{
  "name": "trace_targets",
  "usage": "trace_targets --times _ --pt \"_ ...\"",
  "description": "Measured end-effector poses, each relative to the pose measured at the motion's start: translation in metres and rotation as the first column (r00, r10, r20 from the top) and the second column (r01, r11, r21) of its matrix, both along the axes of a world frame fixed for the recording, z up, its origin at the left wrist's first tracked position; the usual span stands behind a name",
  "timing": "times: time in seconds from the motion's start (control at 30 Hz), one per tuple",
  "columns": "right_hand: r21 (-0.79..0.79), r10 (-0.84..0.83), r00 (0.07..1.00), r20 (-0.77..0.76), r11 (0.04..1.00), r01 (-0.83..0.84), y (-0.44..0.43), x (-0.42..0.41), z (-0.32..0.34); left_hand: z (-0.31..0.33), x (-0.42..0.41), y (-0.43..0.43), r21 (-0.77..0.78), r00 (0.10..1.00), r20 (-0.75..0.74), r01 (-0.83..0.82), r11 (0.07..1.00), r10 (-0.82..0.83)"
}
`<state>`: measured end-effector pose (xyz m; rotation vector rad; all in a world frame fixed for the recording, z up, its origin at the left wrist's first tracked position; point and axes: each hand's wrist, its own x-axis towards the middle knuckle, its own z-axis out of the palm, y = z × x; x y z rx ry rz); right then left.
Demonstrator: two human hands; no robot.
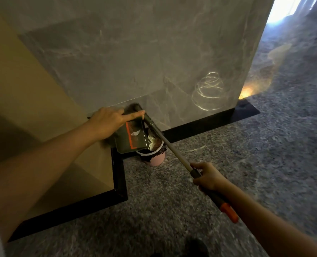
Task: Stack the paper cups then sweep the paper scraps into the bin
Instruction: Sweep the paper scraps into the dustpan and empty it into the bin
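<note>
A small round pink bin (155, 160), lined with a crinkled black bag (162, 149), stands on the speckled grey stone floor (172, 210), tucked into the inner corner where the glossy black skirting (119, 173) turns between a smooth tan wall (33, 99) and a veined grey marble pillar (154, 52). Crumpled white paper scraps (151, 140) lie inside the bin, heaped near its rim. Above it tilts a flat rectangular dustpan (135, 140) of dark plastic with an orange-red stripe, its lower lip over the bin's mouth; a pale scrap clings to its face. The left hand (107, 123) rests on the pan's upper edge, with the forefinger straight and reaching to the pole; blur hides the other fingers, so a real grasp cannot be told. A soft grey fuzzy blur shows around this hand. The right hand (207, 176) is curled firmly round the slim grey metal pole handle (174, 150), which runs from the pan to a dark grip with an orange cap (229, 212).
</note>
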<state>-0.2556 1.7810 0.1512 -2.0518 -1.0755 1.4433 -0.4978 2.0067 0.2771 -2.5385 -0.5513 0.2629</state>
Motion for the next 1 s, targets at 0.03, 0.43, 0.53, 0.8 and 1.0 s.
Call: trace_targets --times 0.03,0.43,0.53,0.8,1.0 --pt "0.002 0.007 1.000 -0.003 1.000 -0.007 -0.001 0.001 0.001 0.001 -0.001 0.002 -0.014 1.000 0.002 -0.005 1.000 0.005" --pt "0.017 0.003 1.000 0.030 1.000 -0.003 -0.006 0.006 0.002 0.033 0.011 0.016 -0.052 0.950 0.307 -0.048 0.997 0.062" --pt "0.016 -0.002 1.000 0.024 1.000 0.002 -0.005 0.004 0.001 0.042 0.016 0.021 -0.057 0.947 0.316 -0.038 0.998 0.054" --pt "0.020 -0.020 1.000 0.010 1.000 0.020 -0.001 0.007 0.000 0.051 0.010 0.038 -0.081 0.901 0.420 -0.077 0.994 0.104" --pt "0.017 -0.025 1.000 -0.003 1.000 0.025 0.001 0.005 -0.002 0.051 0.007 0.036 -0.047 0.922 0.387 -0.011 0.999 0.029"
